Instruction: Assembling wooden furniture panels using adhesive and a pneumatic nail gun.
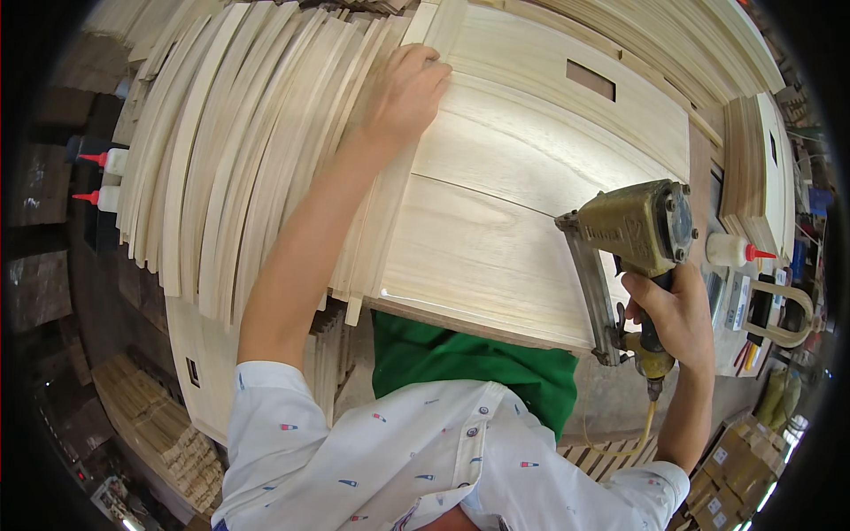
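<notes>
My right hand point(677, 314) is wrapped around the handle of a pneumatic nail gun point(624, 228), with a yellow air hose running down from it. The gun is at the right part of a pale wooden panel point(496, 257) lying flat before me. At the panel's far left corner, my left hand point(409, 96) has its fingers curled over a narrow wooden strip point(390, 212) along the left edge; its fingertips are partly hidden. A thin white bead, looking like glue, runs along the panel's near edge. Farther back lies a board with a rectangular cutout point(591, 80).
Many wooden slats point(239, 150) are stacked at left, beside two white bottles with red tips point(111, 161). At right are stacked boards point(753, 173), another red-tipped glue bottle point(728, 250) and a tape dispenser point(779, 310). Cardboard boxes point(739, 465) sit lower right.
</notes>
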The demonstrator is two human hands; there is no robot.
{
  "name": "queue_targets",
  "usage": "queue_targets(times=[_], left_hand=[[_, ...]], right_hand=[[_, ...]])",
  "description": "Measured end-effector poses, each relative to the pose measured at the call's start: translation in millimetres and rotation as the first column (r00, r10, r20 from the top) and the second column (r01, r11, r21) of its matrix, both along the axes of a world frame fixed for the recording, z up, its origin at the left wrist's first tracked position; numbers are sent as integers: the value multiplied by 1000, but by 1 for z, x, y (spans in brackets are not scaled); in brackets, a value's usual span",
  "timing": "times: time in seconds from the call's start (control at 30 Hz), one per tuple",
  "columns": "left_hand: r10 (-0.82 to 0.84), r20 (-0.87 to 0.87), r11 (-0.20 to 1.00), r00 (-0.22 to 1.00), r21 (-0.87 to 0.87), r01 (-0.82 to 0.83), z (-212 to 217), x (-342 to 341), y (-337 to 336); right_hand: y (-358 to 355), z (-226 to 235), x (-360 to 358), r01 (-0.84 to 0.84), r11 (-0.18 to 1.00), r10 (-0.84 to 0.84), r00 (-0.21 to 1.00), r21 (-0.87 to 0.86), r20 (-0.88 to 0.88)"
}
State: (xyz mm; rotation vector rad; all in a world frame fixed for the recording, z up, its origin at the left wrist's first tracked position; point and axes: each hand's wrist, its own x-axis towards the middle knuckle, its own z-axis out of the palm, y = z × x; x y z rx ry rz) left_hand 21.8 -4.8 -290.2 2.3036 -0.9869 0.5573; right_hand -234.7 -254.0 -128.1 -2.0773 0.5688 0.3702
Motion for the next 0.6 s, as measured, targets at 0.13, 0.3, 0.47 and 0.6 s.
queue_targets(times=[0.13,0.3,0.47,0.6], left_hand=[[17,56,999,998,50,-20,-4,12,-9],[22,80,1000,997,10,-22,-6,13,-9],[-4,167,998,986,-66,15,-9,15,-11],[16,117,1000,993,7,-17,-7,15,-10]], right_hand=[[1,1,2,32,999,-31,999,18,-4],[3,4,-4,94,994,-94,995,65,9],[0,1,-9,101,993,-102,995,66,14],[-2,0,-13,114,988,-117,993,102,25]])
